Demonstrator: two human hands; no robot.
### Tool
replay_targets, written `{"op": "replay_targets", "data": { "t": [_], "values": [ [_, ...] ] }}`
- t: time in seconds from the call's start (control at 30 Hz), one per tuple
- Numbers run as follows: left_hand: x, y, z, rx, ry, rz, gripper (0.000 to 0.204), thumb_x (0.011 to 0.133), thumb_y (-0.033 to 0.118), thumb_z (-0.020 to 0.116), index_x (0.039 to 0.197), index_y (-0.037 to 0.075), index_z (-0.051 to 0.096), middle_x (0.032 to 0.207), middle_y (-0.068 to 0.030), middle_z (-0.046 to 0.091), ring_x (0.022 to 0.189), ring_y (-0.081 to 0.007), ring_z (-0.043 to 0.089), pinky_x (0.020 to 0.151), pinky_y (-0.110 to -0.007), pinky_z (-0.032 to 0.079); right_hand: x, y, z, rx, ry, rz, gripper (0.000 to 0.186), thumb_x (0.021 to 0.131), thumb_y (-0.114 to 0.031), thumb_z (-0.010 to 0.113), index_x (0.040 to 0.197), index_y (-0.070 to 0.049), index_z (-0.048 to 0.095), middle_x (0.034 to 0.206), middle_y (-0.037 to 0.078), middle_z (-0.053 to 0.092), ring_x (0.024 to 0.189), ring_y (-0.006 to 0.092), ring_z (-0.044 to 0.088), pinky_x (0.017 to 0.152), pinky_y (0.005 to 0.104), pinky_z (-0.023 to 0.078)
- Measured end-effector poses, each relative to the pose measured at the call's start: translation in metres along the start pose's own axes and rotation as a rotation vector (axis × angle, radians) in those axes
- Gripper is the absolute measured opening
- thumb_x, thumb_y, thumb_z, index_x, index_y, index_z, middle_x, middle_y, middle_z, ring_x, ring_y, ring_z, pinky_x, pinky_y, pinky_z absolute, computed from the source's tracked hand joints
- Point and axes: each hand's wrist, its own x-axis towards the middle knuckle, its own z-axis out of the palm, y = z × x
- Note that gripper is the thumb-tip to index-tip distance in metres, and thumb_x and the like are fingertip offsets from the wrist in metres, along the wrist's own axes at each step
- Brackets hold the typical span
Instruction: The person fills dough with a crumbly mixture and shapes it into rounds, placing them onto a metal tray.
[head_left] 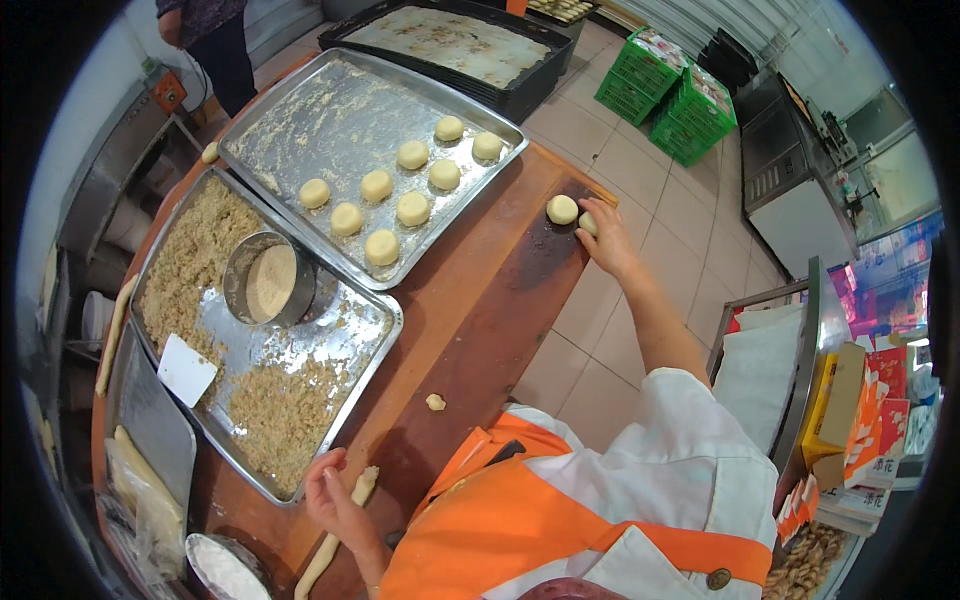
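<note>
1. Fingers of the right hand (608,240) are bent around a small dough ball (588,223), holding it against the table (450,330) at its near right corner; a second, plumper dough ball (562,209) sits just beside it, on a dark, damp-looking patch.
2. Fingers of the left hand (340,500) are loosely curled and parted, with nothing between them; the hand is just beside a dough rope (322,562), close to the table's near edge and the lower corner of the crumb tray; whether it touches the rope I cannot tell.
3. Between the two hands, near the same edge, lies a dough scrap (435,402).
4. Nine round buns (413,208) sit in the large metal tray (310,140), gathered toward its right and near edges; flour dusts the rest.
5. Next to it, the crumb tray (265,343) carries two heaps of crumbs (285,410), a white scraper (187,369) by its left edge, and a round tin (300,298) of pale powder toward its far edge; a bowl (252,570) of white powder stands below its lower corner.
</note>
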Motion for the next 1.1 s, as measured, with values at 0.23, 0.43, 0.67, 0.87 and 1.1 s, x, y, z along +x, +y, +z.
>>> {"op": "replay_targets", "data": {
  "t": [0.23, 0.43, 0.67, 0.87, 1.1],
  "values": [
    [-0.015, 0.017, 0.006, 0.040, -0.011, 0.003, 0.017, 0.100, 0.007, 0.049, 0.102, -0.003, 0.063, 0.105, -0.0128, 0.065, 0.098, -0.0199, 0.062, 0.088, -0.033, 0.050, -0.001, -0.024, -0.012, 0.223, 0.075, 0.254, 0.041, 0.084, -0.013, 0.073, 0.123, -0.007, 0.061, 0.121, 0.016, 0.060, 0.115, 0.0358, 0.056, 0.099, 0.0438, 0.045],
    [-0.019, 0.012, 0.003, 0.026, -0.017, 0.024, 0.016, 0.100, 0.006, 0.048, 0.102, -0.003, 0.062, 0.105, -0.0125, 0.065, 0.098, -0.0194, 0.062, 0.088, -0.033, 0.050, 0.042, -0.051, -0.001, 0.175, 0.024, 0.092, 0.056, 0.077, -0.023, 0.081, 0.127, -0.009, 0.059, 0.124, 0.016, 0.060, 0.116, 0.0365, 0.056, 0.102, 0.0425, 0.044],
    [-0.022, 0.004, -0.005, -0.051, 0.028, -0.051, 0.016, 0.100, 0.004, 0.048, 0.102, -0.003, 0.062, 0.106, -0.0117, 0.062, 0.099, -0.0187, 0.061, 0.089, -0.031, 0.051, 0.039, -0.037, 0.002, 0.227, -0.096, 0.057, 0.061, 0.069, -0.010, 0.084, 0.124, -0.009, 0.057, 0.126, 0.016, 0.059, 0.119, 0.0378, 0.054, 0.101, 0.0438, 0.045],
    [-0.012, -0.009, -0.009, -0.124, 0.012, -0.090, 0.014, 0.100, 0.003, 0.049, 0.103, -0.004, 0.061, 0.108, -0.0116, 0.061, 0.099, -0.0188, 0.061, 0.090, -0.031, 0.051, 0.042, -0.077, 0.001, 0.152, 0.110, -0.262, 0.055, 0.072, 0.000, 0.079, 0.121, -0.006, 0.056, 0.123, 0.016, 0.060, 0.116, 0.0379, 0.055, 0.098, 0.0441, 0.046],
    [0.007, -0.003, -0.019, -0.028, 0.080, -0.080, 0.015, 0.097, 0.000, 0.049, 0.100, -0.003, 0.063, 0.103, -0.0118, 0.064, 0.097, -0.0191, 0.061, 0.089, -0.031, 0.049, 0.159, -0.196, 0.043, 0.480, 0.018, -0.270, 0.048, 0.079, -0.013, 0.079, 0.122, -0.009, 0.057, 0.121, 0.014, 0.063, 0.113, 0.0315, 0.061, 0.096, 0.0378, 0.047]
  ]
}}
